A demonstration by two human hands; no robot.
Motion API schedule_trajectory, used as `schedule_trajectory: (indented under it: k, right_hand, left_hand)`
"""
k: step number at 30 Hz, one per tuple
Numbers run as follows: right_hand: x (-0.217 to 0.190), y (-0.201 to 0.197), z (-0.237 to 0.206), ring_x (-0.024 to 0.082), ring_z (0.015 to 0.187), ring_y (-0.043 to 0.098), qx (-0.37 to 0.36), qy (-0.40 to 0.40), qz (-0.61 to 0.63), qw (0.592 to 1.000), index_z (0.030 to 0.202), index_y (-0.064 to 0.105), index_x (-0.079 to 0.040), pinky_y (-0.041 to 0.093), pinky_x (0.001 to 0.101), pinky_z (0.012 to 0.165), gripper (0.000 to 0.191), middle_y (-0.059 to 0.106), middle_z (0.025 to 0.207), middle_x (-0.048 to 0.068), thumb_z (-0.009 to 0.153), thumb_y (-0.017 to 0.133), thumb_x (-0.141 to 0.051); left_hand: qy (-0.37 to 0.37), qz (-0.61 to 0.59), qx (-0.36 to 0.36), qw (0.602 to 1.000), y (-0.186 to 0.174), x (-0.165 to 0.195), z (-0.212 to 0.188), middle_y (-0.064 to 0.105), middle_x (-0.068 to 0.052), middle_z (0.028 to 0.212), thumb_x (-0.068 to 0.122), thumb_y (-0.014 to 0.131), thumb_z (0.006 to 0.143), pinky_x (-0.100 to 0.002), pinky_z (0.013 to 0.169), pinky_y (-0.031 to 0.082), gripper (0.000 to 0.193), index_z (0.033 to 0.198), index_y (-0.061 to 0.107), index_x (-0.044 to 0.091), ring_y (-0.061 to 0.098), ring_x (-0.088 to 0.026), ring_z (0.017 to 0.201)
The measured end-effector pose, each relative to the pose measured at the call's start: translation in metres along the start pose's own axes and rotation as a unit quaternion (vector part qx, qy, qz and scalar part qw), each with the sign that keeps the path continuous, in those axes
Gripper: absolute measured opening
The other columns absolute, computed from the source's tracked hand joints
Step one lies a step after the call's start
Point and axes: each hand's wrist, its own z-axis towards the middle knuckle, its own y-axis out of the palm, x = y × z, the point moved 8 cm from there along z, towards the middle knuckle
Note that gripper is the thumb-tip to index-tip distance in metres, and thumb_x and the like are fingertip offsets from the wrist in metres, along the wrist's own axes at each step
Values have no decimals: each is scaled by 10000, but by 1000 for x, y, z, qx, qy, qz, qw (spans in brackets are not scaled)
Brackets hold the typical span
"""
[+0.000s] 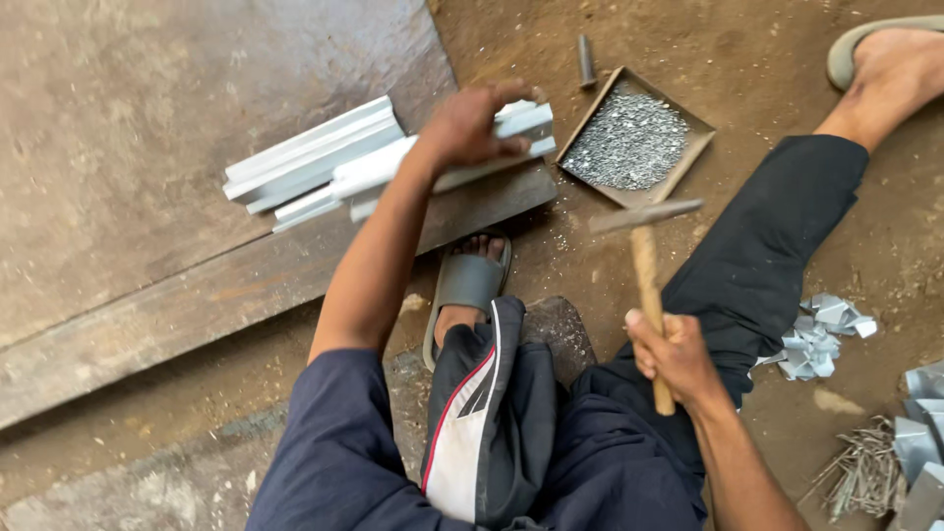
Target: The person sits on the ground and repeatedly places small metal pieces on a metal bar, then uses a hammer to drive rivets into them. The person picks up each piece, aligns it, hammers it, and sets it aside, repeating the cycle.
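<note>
Two hands share the work. Nearest us, our right hand [674,356] is wrapped tight around the wooden handle of a hammer [646,258], its blurred head raised beside our knee. Farther out, our left hand [470,126] presses down, fingers curled, on a bundle of light metal channel strips [324,162] lying across a wooden plank [246,280] on the dirt floor. Just beyond the hammer head sits a shallow tray of small nails [629,143]. We judge a strike is underway; the next blow calls for a steady bundle and clear fingers.
</note>
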Motion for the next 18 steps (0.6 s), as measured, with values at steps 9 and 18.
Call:
schedule_trajectory:
  k: [9, 18]
  right_hand:
    - [42, -13, 19, 102, 386, 411, -28, 48, 121, 991, 679, 517, -30, 344, 258, 366, 575, 435, 502, 30, 1049, 464, -468]
    - [4, 0, 54, 84, 444, 397, -186, 27, 181, 965, 708, 458, -71, 347, 256, 380, 480, 418, 588, 1, 1064, 496, -391]
  left_hand:
    - [100, 235, 258, 932, 107, 100, -101, 541, -144, 1276, 132, 643, 942, -424, 922, 432, 505, 1436, 605, 231, 530, -321, 1104]
    - [130, 317, 219, 914, 142, 73, -104, 518, -166, 1358, 171, 622, 927, -462, 923, 413, 642, 1553, 512, 255, 515, -347, 1124]
